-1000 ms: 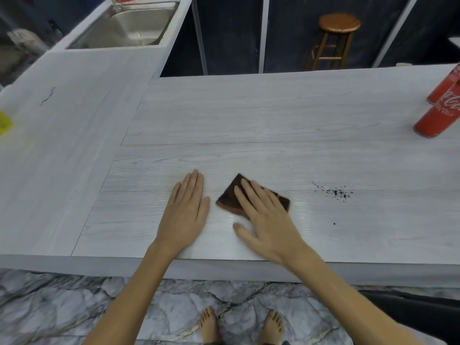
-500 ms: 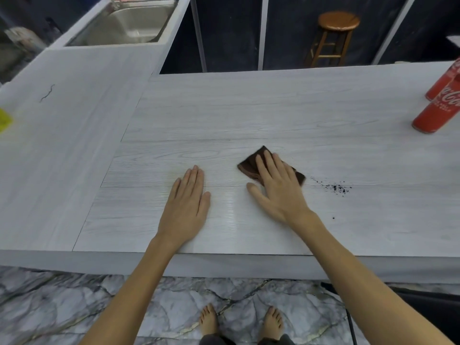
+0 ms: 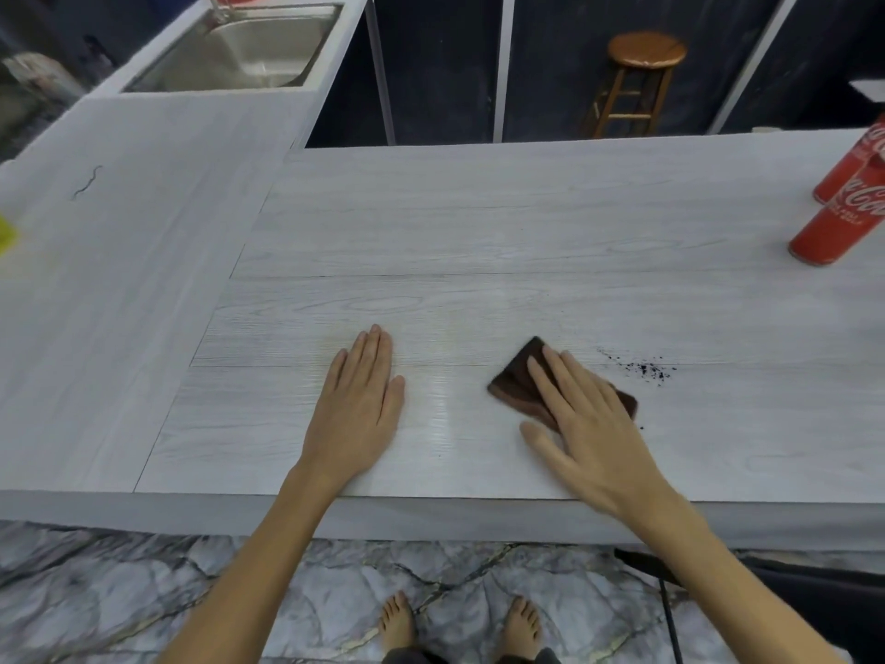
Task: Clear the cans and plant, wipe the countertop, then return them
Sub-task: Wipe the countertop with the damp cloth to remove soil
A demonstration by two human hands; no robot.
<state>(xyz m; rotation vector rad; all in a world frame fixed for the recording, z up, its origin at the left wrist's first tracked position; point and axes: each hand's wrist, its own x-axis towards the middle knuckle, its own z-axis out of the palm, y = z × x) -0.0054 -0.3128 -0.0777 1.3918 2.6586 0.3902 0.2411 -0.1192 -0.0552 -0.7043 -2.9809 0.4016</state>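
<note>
my right hand [image 3: 589, 424] presses the cloth [image 3: 522, 381] flat on the counter [image 3: 479, 232], fingers straight; left hand [image 3: 359, 404] rests flat, no grip. crumbs [image 3: 646, 369] lie just beside the cloth.

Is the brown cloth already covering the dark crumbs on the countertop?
No, the brown cloth under the right hand lies apart from the dark crumbs, which sit uncovered on the countertop to its right.

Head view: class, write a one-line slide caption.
Right hand presses brown cloth on countertop beside dark crumbs; left hand rests flat.
</note>
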